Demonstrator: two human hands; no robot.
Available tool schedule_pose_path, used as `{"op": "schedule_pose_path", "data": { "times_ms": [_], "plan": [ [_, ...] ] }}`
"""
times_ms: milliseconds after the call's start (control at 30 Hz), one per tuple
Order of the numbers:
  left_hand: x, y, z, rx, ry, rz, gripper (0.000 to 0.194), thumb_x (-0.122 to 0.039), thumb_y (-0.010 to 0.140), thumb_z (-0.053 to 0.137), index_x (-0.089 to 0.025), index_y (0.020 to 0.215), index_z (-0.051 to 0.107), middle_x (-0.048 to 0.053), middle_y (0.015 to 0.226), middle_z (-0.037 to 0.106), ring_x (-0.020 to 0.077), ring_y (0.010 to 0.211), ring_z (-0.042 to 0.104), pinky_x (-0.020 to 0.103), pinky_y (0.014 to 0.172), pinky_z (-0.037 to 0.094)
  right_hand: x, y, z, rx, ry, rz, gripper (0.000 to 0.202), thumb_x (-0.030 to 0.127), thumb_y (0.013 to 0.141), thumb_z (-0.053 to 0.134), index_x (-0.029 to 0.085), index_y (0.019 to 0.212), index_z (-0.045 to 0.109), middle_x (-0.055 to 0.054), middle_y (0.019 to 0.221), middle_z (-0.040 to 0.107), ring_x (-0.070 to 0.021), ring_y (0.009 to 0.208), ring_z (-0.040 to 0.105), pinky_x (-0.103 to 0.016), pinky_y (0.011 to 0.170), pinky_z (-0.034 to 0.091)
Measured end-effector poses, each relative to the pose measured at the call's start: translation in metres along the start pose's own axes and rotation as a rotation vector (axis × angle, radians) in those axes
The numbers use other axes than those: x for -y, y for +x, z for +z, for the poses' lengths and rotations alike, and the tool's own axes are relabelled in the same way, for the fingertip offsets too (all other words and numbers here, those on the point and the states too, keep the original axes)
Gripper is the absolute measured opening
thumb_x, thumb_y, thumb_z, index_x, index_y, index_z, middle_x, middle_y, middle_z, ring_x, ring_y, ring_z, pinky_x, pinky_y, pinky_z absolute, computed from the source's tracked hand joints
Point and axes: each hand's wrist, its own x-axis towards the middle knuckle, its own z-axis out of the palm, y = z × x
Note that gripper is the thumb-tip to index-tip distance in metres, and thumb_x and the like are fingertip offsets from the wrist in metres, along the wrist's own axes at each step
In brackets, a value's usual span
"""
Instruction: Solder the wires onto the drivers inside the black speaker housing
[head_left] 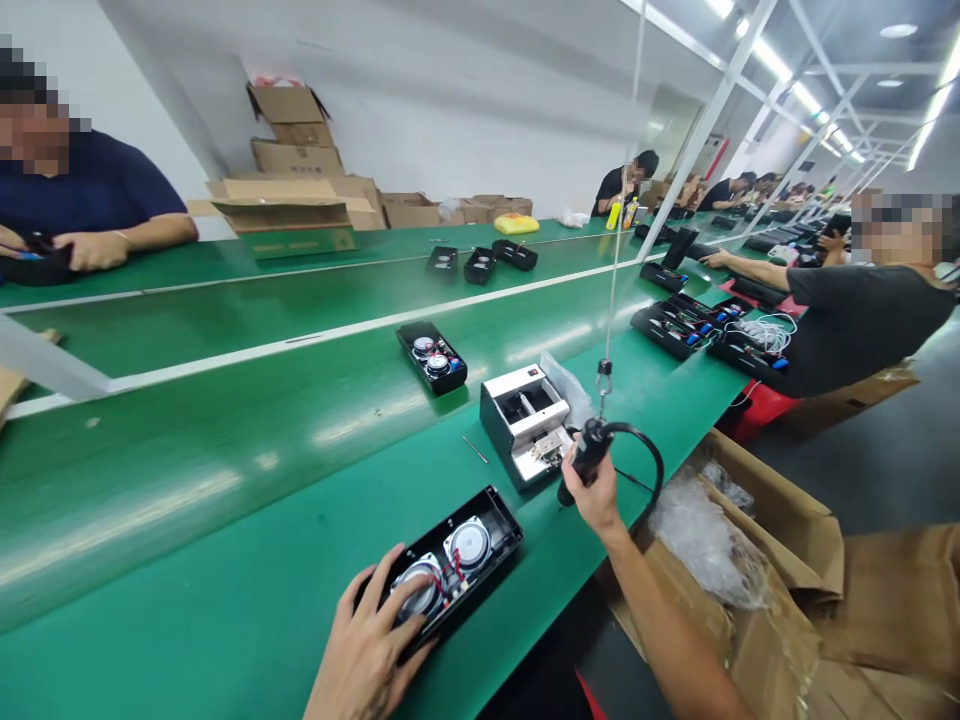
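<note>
My left hand (367, 645) rests on the near end of a black speaker housing (491, 525) that lies open on the green bench, its fingers spread over one of two round speaker drivers (470, 544). My right hand (596, 490) grips a black electric screwdriver (583, 462) that hangs from a cord, tip pointing down just above the bench. The screwdriver sits beside a white and black screw feeder box (525, 420).
Another open speaker housing (432, 357) lies on the green conveyor belt (225, 420). Several more housings lie farther along. An open cardboard box with plastic wrap (720, 545) stands at my right. Other people work at both sides, and cartons (296, 170) are stacked at the back.
</note>
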Motion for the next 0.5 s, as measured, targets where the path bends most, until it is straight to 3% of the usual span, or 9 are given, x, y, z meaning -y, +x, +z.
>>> {"op": "schedule_pose_path", "data": {
  "times_ms": [133,333,500],
  "plan": [
    [-0.006,-0.004,0.004,-0.034,-0.011,-0.042,0.013,-0.029,0.091,0.07,-0.032,0.08,0.077,0.0,0.121,0.08,0.0374,0.145,0.051,0.055,0.118,0.036,0.01,0.0,0.007,-0.029,0.224,0.015,0.032,0.043,0.092,0.073,0.023,0.108,0.055,0.012,0.055,0.054,-0.0128,0.041,0.05,-0.027,0.048,0.045],
    [-0.012,0.0,0.008,-0.064,0.007,-0.071,0.02,-0.031,0.095,0.066,-0.031,0.079,0.078,0.001,0.118,0.081,0.0368,0.147,0.052,0.062,0.132,0.021,0.048,0.044,0.02,-0.182,0.34,-0.145,0.036,0.044,0.09,0.079,0.026,0.097,0.049,0.012,0.055,0.054,-0.0125,0.04,0.052,-0.027,0.047,0.045],
    [-0.015,0.004,0.011,-0.043,0.023,-0.066,0.019,-0.036,0.095,0.07,-0.031,0.079,0.079,0.001,0.118,0.081,0.037,0.147,0.053,0.063,0.134,0.018,0.054,0.06,0.031,0.018,0.151,-0.035,0.032,0.047,0.089,0.075,0.025,0.089,0.053,0.01,0.05,0.052,-0.0141,0.041,0.051,-0.03,0.049,0.048]
  ]
}}
